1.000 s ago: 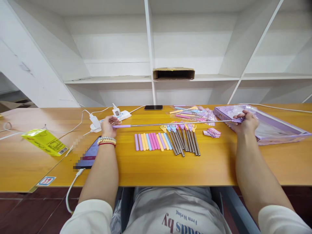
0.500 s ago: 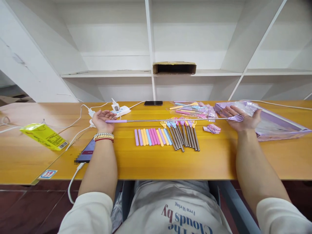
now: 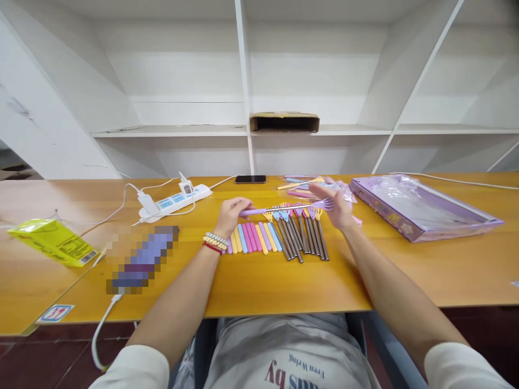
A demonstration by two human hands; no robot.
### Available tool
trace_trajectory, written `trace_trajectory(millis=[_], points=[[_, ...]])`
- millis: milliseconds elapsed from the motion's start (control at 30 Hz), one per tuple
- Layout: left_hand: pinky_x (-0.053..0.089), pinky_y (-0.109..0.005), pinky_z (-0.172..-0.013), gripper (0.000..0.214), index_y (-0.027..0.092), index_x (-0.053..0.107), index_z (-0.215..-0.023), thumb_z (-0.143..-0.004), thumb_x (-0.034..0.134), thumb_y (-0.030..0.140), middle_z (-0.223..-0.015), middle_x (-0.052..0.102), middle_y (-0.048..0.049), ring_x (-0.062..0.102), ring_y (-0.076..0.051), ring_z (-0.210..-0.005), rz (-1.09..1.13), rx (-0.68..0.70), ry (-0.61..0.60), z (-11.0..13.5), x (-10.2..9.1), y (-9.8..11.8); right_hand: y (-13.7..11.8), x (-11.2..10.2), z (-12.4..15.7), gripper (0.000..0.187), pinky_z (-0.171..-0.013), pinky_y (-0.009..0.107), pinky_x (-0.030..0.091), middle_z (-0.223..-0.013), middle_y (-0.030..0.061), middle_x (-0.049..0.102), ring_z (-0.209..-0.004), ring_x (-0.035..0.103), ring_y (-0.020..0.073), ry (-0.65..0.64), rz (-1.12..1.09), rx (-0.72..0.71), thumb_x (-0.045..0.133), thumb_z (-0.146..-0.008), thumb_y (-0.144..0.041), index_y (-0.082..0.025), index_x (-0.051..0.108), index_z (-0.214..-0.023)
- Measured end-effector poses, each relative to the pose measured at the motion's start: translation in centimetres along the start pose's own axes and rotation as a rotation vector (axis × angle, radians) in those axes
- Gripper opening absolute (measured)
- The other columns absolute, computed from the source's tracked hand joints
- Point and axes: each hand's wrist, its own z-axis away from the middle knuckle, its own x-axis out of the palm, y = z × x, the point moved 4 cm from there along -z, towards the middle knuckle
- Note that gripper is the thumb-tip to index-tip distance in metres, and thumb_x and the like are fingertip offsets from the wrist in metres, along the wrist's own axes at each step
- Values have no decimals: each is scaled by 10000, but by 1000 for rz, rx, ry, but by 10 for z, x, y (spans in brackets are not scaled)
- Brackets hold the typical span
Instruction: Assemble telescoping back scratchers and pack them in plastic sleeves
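Observation:
My left hand is closed around the purple handle of a telescopic back scratcher. Its metal rod runs level across the table, and its purple claw end rests against the palm of my right hand, whose fingers are stretched out. Below it lies a row of loose handle sleeves in purple, yellow, blue and pink. Beside them, several steel rods with coloured claw heads lie side by side. Bagged back scratchers lie behind, partly covered by my right hand.
A purple open box with clear plastic lies at the right. At the left are a white power strip, a blurred-out device and a yellow carton. A black phone lies by the shelf, which holds a cardboard box.
Both hands have moved toward each other, and the back scratcher's rod has become much shorter. My left fingers have closed around the handle. The view has shifted slightly.

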Motion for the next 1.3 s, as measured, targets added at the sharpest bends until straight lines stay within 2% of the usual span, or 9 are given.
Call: trace_trajectory(millis=[133,267,500,600,700,800,933,1067,1300], points=[[403,-256,-435,270,158,693,-744,-714,621,416,-557,641,-40,563,-148,-458,-315,45,-233,9,21,4,14,34,13,457,-774,369,509,-999,41,676,-898,629,220,-213,288,33,583,-724,-606,-259,684,-1004],[356,-238,-434,245,178,727,-714,-672,670,413,-505,623,-9,523,-122,-450,-565,166,-223,8,22,10,25,39,18,316,-500,284,471,-677,13,666,-517,569,142,-272,473,87,606,-758,-497,-229,708,-890],[484,-269,-656,303,231,746,-912,-705,652,432,-882,725,-37,651,-209,-784,-507,81,-350,7,19,3,22,36,14,281,-360,206,405,-582,3,609,-432,563,110,-271,361,169,640,-748,-423,-162,664,-851],[489,-282,-690,310,215,745,-914,-682,683,411,-916,720,-60,646,-220,-825,-470,31,-268,0,-5,3,8,11,6,275,-359,201,425,-580,-7,612,-397,539,91,-142,315,122,682,-717,-382,-154,620,-857],[426,-244,-490,257,172,755,-771,-588,758,352,-688,693,-66,583,-153,-573,-414,-4,-77,-10,-50,5,-6,-36,-3,348,-366,225,459,-540,-21,602,-386,547,112,70,220,82,759,-627,-348,-163,565,-849],[221,-199,-335,209,123,722,-663,-527,785,267,-411,484,3,354,-63,-355,-225,-121,51,-14,-98,0,-13,-89,-3,385,-393,277,503,-520,-19,592,-413,584,154,254,117,80,804,-547,-311,-159,540,-782],[181,-169,-317,103,100,650,-553,-522,747,118,-388,355,39,276,-29,-337,4,-257,187,-9,-144,-10,-19,-147,9,364,-365,276,491,-498,-31,566,-392,571,158,497,54,53,813,-507,-252,-156,544,-733],[178,-150,-298,107,121,605,-518,-559,696,85,-381,336,37,265,-28,-323,58,-259,247,-4,-162,-12,-24,-174,20,327,-331,239,446,-476,-53,519,-363,533,129,655,33,-22,789,-533,-249,-157,541,-725],[192,-134,-301,122,154,559,-482,-505,677,139,-338,325,35,277,-41,-321,107,-110,298,-3,-170,6,-19,-183,18,222,-314,223,419,-475,-67,503,-324,484,98,821,9,-107,729,-590,-231,-158,547,-691]])
